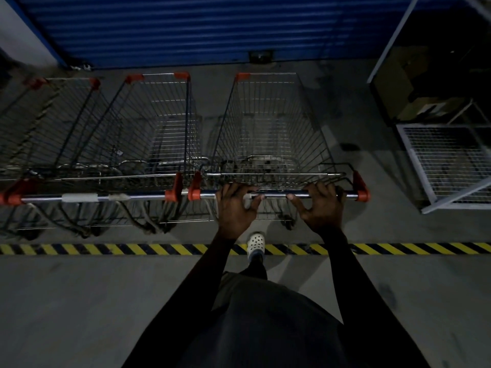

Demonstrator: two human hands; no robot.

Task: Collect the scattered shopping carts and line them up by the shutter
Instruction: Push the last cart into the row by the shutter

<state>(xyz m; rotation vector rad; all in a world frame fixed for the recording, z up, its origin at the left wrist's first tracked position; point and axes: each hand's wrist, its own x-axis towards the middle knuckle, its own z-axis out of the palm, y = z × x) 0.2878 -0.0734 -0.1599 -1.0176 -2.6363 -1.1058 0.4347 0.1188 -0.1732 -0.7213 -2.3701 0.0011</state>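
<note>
Shutter (186,27): blue, ribbed, fully down, spanning the far side behind all the carts; small dark latch (260,56) at its bottom edge.
Far-left cart (53,123): wire basket with red corner caps, nose toward the shutter, blurred and cut off by the frame edge.
Middle cart (159,120): parked just beside the far-left cart, same heading, nose near the shutter; white wrap on its chrome handle, red end cap almost touching its right neighbour's.
Hazard stripe (106,249): yellow and black tape across the concrete floor (79,301), on the near side of the cart wheels.
Left hand (235,208): clamped on the handle bar (276,194), fingers hooked over the top, thumb stretched inward along the underside.
Shoe (255,244): pale perforated clog, toe on the stripe, between the two forearms.
Right cart (268,123): empty wire basket, third in the row, side by side with the middle cart and square to the shutter, nose a little short of it.
Right hand (322,208): closed round the same handle bar near its right red cap, fingers over, thumb pointing inward.
Wire cage (446,155): white-framed mesh panel, standing apart to the right of the row.
</note>
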